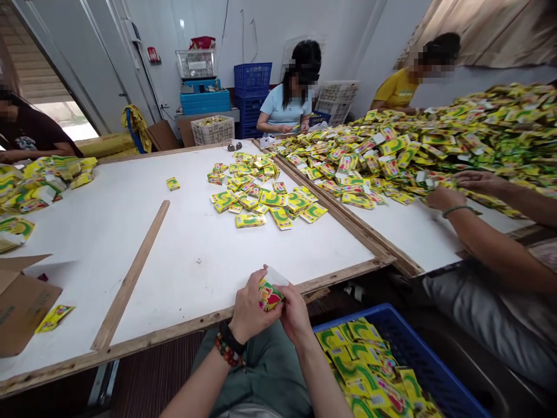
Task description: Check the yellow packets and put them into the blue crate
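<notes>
A small yellow, red and green packet [270, 295] with a white flap at its top is between my hands, just over the table's front edge. My left hand [252, 307] grips its left side, fingers bent round it. On the right side, my right hand [296, 313] pinches it with the thumb near the white flap. Further back on the white table [183, 261] lies a loose pile of yellow and green packets [265, 198]. Below and to the right, a blue crate [418, 348] holds many flat packets of the same kind.
Wooden strips [134, 273] edge and divide the table. A cardboard box [26, 307] stands at the left, beside one packet [54, 318]. A large packet heap [435, 133] covers the right table. A co-worker's hands [452, 194] work there; other people sit around.
</notes>
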### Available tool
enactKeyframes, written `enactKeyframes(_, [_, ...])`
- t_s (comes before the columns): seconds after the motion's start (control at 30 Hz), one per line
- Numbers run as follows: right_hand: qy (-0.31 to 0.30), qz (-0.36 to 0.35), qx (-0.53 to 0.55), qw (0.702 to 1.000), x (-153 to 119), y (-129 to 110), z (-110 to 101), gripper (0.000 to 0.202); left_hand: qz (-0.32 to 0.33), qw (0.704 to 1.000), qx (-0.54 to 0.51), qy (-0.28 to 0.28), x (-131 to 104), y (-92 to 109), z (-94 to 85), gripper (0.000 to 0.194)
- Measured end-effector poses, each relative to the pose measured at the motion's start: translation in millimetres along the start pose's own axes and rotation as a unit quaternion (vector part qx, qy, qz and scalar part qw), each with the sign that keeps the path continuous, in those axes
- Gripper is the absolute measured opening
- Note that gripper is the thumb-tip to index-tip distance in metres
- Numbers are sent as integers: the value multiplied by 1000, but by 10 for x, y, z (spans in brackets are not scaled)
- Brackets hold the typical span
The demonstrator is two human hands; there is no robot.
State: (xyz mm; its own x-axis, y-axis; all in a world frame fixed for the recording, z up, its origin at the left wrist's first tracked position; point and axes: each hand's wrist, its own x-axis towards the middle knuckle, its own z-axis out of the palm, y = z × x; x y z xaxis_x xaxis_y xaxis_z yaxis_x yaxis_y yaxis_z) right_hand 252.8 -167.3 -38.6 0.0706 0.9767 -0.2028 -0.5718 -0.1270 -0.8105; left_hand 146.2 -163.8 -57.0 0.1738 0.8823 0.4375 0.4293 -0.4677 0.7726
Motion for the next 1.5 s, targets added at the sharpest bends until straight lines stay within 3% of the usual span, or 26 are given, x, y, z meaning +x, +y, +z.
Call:
enactKeyframes(0.17, [-68,-102,-173,977,-102,-111,-35,36,51,998,7,27,-56,-36,38,47])
enactKeyframes(0.3, [-94,-201,-309,925,-139,-104,5,30,24,996,-44,69,-71,-39,3,57])
enactKeyframes(0.37, [-99,-243,-360,895,-132,-98,25,29,5,994,-87,64,-55,-33,-17,61])
enactKeyframes(0.43, [-93,-274,-397,871,-119,-97,41,27,-15,993,-107,43,-26,-23,-35,53])
enactKeyframes(0.57, [-57,-267,-431,860,-99,-129,83,31,-44,994,-92,30,31,16,-65,36])
enactKeyframes(0.73, [-99,-240,-438,860,-90,-214,137,28,-57,992,-105,31,38,25,-69,39])
enactKeyframes(0.9, [-202,-324,-499,778,-99,-209,54,34,-53,990,-125,46,-4,-32,-43,32])
enactKeyframes(1.0, [-218,-375,-512,741,-115,-189,-52,37,-41,993,-108,17,-23,-21,-53,29])
enactKeyframes(1.2, [-199,-396,-483,755,-230,-202,-125,38,-36,991,-93,-94,-29,31,-115,35])
enactKeyframes(1.37, [-119,-316,-481,809,-276,-144,12,33,-17,997,-42,-60,-68,-8,-26,32])
enactKeyframes(1.5, [-128,-331,-488,798,-250,-106,37,35,0,997,-56,-55,-90,39,-88,37])
